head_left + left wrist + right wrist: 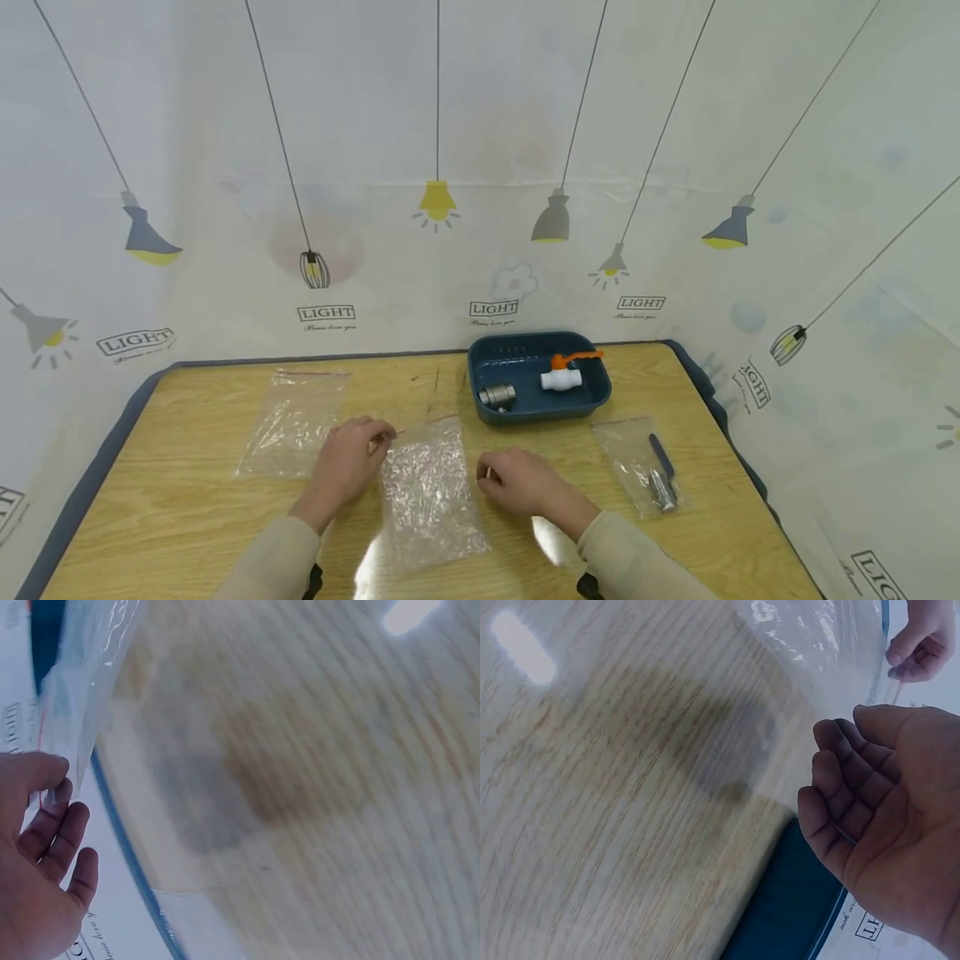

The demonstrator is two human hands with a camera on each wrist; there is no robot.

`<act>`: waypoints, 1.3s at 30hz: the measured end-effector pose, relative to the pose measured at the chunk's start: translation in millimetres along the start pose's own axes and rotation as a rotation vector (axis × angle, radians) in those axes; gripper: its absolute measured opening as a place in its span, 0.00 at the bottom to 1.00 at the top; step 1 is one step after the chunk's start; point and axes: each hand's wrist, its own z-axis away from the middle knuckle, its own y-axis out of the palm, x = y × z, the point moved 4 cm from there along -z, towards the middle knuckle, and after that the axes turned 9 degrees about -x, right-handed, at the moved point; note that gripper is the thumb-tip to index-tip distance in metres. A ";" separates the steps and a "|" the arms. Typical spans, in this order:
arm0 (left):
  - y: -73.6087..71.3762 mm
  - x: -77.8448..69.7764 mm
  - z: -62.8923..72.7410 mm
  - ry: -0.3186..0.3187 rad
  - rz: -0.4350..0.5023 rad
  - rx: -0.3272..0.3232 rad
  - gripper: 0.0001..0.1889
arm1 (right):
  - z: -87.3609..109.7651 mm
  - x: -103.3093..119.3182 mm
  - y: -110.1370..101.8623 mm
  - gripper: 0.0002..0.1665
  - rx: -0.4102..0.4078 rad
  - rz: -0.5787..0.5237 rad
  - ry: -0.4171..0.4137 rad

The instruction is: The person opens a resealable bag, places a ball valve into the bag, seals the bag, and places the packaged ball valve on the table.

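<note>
A clear zip bag hangs over the middle of the table, its top edge at the far side. My left hand pinches the bag's upper left corner between thumb and index finger; in the left wrist view the other fingers of the left hand are loosely bent. Just right of the bag is my right hand, with nothing in it. The right wrist view shows the fingers of the right hand loosely curled, palm visible, close to the bag.
A blue tray at the back holds a white valve with an orange handle and a metal fitting. Another clear bag lies at left. At right, a bag contains a metal piece with a blue handle.
</note>
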 end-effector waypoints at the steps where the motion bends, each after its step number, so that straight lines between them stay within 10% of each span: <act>1: -2.1 -2.0 0.3 0.003 0.015 -0.011 0.06 | 0.2 0.6 -0.3 0.04 0.000 -0.001 -0.001; 18: -35.8 -43.1 -8.4 0.128 0.181 -0.083 0.05 | 7.0 29.1 -40.8 0.08 -0.145 -0.032 -0.100; 39: -30.4 -75.6 2.4 0.304 0.262 -0.065 0.08 | 1.4 54.1 -57.6 0.09 -0.262 0.040 -0.116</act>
